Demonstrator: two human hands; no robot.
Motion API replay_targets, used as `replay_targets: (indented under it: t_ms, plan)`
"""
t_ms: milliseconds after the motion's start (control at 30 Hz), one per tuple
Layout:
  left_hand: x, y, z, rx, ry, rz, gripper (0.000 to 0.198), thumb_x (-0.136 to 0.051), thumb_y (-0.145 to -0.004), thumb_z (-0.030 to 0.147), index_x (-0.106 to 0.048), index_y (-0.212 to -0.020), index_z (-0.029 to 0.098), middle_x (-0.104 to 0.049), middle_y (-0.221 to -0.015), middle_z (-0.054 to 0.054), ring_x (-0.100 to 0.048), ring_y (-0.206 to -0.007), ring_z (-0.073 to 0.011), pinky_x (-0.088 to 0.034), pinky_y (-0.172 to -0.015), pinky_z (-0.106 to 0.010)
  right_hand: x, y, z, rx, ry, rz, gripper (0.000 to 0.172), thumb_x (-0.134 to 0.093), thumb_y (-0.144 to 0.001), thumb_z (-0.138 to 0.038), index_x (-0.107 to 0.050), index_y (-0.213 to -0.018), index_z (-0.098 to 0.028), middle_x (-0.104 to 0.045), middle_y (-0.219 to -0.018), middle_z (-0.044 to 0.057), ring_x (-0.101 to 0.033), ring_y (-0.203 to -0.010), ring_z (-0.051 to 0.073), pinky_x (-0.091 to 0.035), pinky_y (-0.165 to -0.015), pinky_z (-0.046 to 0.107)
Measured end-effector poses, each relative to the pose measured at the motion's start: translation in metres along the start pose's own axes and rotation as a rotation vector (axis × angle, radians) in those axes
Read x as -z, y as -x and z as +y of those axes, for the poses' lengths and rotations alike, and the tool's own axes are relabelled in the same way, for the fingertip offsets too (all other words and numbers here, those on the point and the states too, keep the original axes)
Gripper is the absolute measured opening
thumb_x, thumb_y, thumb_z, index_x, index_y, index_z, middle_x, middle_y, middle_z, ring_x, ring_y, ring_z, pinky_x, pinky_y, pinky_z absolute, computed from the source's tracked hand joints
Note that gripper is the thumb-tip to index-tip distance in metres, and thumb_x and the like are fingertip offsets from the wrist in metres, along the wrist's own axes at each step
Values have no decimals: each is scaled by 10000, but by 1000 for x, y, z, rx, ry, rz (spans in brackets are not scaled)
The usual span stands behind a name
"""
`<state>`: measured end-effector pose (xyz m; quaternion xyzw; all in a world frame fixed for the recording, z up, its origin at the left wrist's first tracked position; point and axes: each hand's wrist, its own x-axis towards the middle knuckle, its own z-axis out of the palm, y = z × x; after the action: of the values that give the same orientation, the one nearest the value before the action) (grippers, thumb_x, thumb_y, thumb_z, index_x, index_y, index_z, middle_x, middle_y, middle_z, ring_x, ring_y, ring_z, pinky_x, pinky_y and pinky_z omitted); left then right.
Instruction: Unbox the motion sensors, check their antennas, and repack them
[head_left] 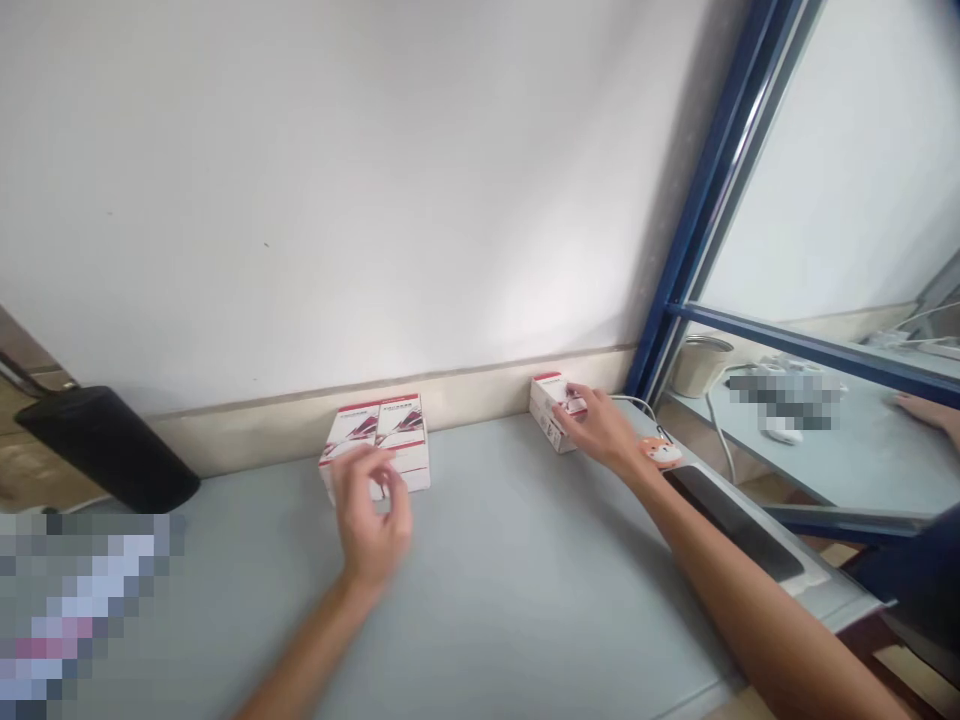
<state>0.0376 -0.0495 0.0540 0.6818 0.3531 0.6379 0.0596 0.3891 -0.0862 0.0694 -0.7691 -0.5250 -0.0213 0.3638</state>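
Two small white-and-red cardboard boxes (403, 420) stand side by side against the wall's base, left of centre. My left hand (371, 520) is just in front of them, overlapping their near side in view. Its fingers are loosely curled, with a gap showing between thumb and fingers; no held thing can be made out. Farther right, a similar white-and-red box (546, 412) rests on the table near the wall. My right hand (600, 430) grips this box from its right side, fingers over its top; the thumb is partly hidden.
The grey table (480, 580) meets a white wall. At left stands a black cylindrical object (105, 445), beside a pixelated area. Right of my right arm lie a dark phone-like slab (735, 520) and an orange-and-white round item (660, 452). A blue-framed mirror or glass panel (694, 200) borders the right.
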Motion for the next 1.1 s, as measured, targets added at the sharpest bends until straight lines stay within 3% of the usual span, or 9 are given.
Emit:
replay_targets:
  t_ms: [133,233,300,367,533,633,767,900,1100]
  plan:
    - [-10,23,41,460,374,-586,238,-572,-1034,445,-640,-1138,242,-692,-1028,-72,-656,-864,-198,-554,-797,-339,-5,28,-13,59,-342,78,567,-300,-1085,-578,-532,-1452,-213,-715,-1288,128,-700,-1080,284,-562,-907,393]
    - [-12,30,59,689,606,-640,636,-636,-972,628,-468,-1497,310,-616,-1455,-132,-684,-1154,-257,-583,-930,-379,-3,57,-39,303,-593,-125,536,-277,-1101,-570,-570,-1406,-240,-735,-1220,100,-707,-989,271,-569,-824,378]
    - [-13,29,64,707,703,-659,758,-690,-911,687,-457,-1505,278,-634,-1450,-151,-671,-1236,-299,-581,-996,-412,-2,76,-56,528,-555,-488,473,-330,-1109,-514,-571,-1424,-257,-737,-1209,93,-709,-930,250,-567,-814,371]
    - [-13,27,63,699,681,-597,717,-725,-911,635,-473,-1466,257,-711,-1322,-137,-706,-1188,-306,-604,-969,-428,-3,90,-68,621,-463,-544,431,-381,-1108,-476,-559,-1446,-275,-742,-1178,90,-706,-947,258,-558,-879,410]
    - [-12,31,40,364,211,-509,811,-885,-820,400,-441,-1495,330,-693,-1374,-90,-699,-1235,-312,-595,-1016,-473,-9,93,-66,607,-577,-382,653,-531,-1065,-496,-276,-1635,-308,-592,-1488,138,-634,-1228,289,-527,-1033,466]
    - [-10,34,25,95,-2,-589,815,-847,-861,343,-412,-1550,346,-626,-1478,-106,-631,-1345,-326,-546,-1101,-497,-10,87,-62,632,-565,-411,525,-584,-1055,-437,-424,-1538,-309,-647,-1345,117,-657,-1086,245,-557,-958,420]
    - [-6,30,16,-94,-63,-680,856,-821,-884,338,-345,-1595,316,-624,-1467,-123,-636,-1315,-325,-555,-1083,-490,-10,86,-60,583,-677,-451,426,-651,-1017,-471,-554,-1377,-264,-689,-1168,83,-658,-956,217,-562,-867,382]
    - [-5,26,21,-302,-23,-693,777,-793,-902,276,-382,-1561,303,-678,-1339,-103,-685,-1180,-290,-574,-1029,-457,-7,85,-58,491,-706,-387,322,-401,-1128,-441,-643,-1245,-264,-704,-910,29,-654,-805,178,-523,-762,333]
    - [-5,28,27,-267,-64,-625,763,-782,-917,352,-382,-1560,272,-673,-1341,-126,-683,-1182,-307,-590,-1004,-450,-6,90,-66,773,-584,-376,527,-492,-1056,-604,-515,-1429,-233,-685,-1114,107,-636,-893,235,-528,-800,388]
